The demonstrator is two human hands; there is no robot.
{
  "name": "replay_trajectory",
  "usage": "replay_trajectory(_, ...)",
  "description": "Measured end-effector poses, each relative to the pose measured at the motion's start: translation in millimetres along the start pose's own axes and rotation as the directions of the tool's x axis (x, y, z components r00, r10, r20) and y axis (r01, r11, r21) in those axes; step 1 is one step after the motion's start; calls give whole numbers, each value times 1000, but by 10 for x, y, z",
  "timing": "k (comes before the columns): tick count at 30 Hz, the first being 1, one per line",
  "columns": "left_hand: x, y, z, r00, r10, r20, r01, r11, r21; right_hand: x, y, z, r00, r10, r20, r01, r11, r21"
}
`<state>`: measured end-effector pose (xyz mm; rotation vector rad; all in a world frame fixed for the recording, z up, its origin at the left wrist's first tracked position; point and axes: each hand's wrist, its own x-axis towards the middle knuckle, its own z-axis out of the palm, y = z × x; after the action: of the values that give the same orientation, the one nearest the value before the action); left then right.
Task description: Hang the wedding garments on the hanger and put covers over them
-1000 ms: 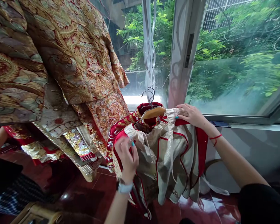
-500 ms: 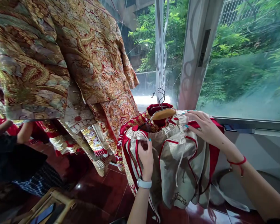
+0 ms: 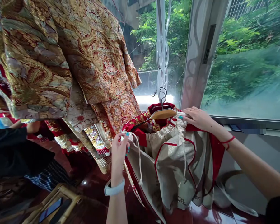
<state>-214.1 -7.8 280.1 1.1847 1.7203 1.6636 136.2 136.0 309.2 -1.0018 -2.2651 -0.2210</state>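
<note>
A cream skirt [image 3: 172, 165] with red piping and a gathered drawstring waist hangs in front of me. My left hand [image 3: 119, 147] pinches the left end of its waistband and holds it out to the side. From there a white drawstring [image 3: 140, 165] dangles. My right hand [image 3: 196, 119] has its fingers closed on the gathered waistband at the right, beside the wooden hanger [image 3: 163, 114]. Behind the skirt, a red and gold embroidered jacket [image 3: 140, 119] hangs too. Part of the right fingers is hidden by the cloth.
Large gold brocade garments [image 3: 95, 56] hang at the left. A white ornamental metal bar [image 3: 162, 53] runs down in front of the window. A phone [image 3: 235, 128] lies on the sill. At lower left stand a bamboo chair [image 3: 70, 199] and a person in a dark top [image 3: 18, 152].
My left hand has moved left and slightly up, drawing the skirt's waistband outward so its side spreads. My right hand stays on the waistband, its fingers now closer together. The view has shifted slightly.
</note>
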Motion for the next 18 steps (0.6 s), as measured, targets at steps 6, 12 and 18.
replay_trajectory(6,510,-74,324,989,86,-123,-117,955,-273,-1,13,205,996,37,84,-36,999,-12)
replay_trajectory(12,497,-138,180,995,-98,-1,75,774,-629,-74,-68,197,998,15,61,-10,997,-72)
replay_trajectory(18,605,-17,-227,986,-165,27,128,643,-755,-124,-120,242,996,-28,84,29,999,-20)
